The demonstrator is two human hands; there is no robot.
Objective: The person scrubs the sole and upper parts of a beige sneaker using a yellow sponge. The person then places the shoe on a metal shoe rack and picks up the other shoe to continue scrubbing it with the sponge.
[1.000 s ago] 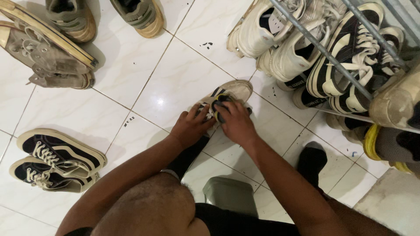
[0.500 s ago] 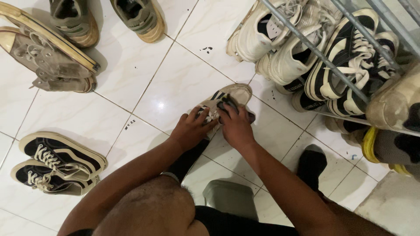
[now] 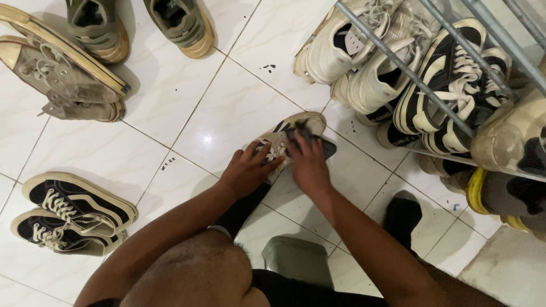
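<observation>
Both forearms reach far forward from the near edge and converge, wrists close together. The left hand lies palm down with fingers spread and curled in a grip. The right hand, just beside it, is closed with knuckles up and fingertips pressing down.
</observation>
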